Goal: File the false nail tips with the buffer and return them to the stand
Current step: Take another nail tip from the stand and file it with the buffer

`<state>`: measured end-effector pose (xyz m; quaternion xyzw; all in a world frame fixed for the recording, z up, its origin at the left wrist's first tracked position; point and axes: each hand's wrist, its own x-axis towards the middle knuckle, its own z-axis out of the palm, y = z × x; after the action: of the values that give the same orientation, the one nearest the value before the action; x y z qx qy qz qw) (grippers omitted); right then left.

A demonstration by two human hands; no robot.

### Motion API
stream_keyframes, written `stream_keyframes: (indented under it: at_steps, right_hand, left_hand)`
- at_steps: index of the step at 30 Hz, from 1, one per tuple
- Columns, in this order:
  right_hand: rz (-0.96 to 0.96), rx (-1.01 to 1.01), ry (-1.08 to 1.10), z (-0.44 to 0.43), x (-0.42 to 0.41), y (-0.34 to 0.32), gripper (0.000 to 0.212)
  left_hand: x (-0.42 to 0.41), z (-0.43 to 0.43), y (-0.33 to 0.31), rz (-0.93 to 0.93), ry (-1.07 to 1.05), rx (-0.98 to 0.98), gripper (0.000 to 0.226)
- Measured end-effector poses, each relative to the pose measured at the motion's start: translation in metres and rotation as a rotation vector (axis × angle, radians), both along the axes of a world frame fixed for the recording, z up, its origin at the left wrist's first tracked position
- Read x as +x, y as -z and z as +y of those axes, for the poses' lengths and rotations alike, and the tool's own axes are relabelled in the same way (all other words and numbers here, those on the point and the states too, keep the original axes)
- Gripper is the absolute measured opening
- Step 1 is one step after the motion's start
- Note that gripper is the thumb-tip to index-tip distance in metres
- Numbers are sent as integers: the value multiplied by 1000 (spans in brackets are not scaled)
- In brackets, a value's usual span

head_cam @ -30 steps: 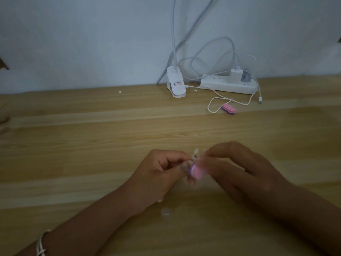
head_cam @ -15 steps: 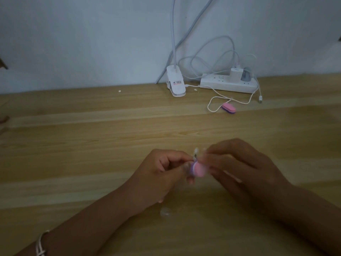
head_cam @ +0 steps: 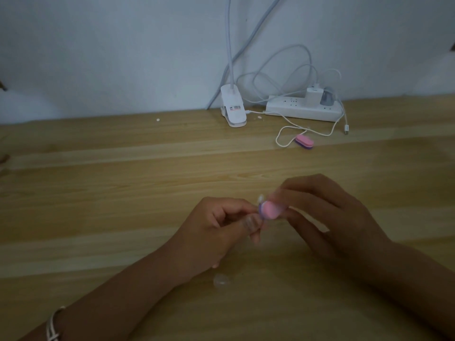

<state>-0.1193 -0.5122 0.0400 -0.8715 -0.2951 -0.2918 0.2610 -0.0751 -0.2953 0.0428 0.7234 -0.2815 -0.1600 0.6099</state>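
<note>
A tiny nail tip (head_cam: 259, 199) is pinched by the left hand (head_cam: 216, 232), just beside the pink buffer (head_cam: 270, 209), which is pinched by the right hand (head_cam: 327, 217). The tip is judged light and bendy, best held by its sides.

Matt pale wooden table (head_cam: 123, 193), smooth white plastic power strip (head_cam: 302, 110), matt pink foam buffer (head_cam: 270, 210)

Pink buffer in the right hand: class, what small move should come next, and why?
Probably a short stroke of the pink buffer across the nail tip. The right hand pinches the buffer right at the tip, which the left hand pinches above the table, so filing seems the step at hand.
</note>
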Motion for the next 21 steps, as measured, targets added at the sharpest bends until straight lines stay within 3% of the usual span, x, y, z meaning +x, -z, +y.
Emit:
stream_keyframes:
  at_steps: [3,6,9,11,14,16,19,21]
  right_hand:
    - [200,61,-76,18,-6,11,35]
    - [218,73,-56,14,-5,-1,35]
    - [153,-8,10,2,1,-11,19]
    - [255,35,-27,8,-4,-10,15]
    - [158,-23,-169,11,-7,-2,20]
    - [244,-40,-115,0,-1,0,23]
    - [186,-100,-13,-5,0,6,28]
    - [113,-170,-109,-1,-6,10,22]
  left_hand:
    - [1,1,2,22,19,-38,19]
    - [0,-1,2,29,1,-63,18]
    - [-1,-5,3,25,6,-94,19]
    - [-1,-4,4,1,13,-74,21]
    - [0,-3,4,-8,0,-73,22]
    - [0,-3,3,18,-16,-55,14]
    - [2,0,5,46,-9,-16,12]
    - [4,2,7,37,15,-6,15]
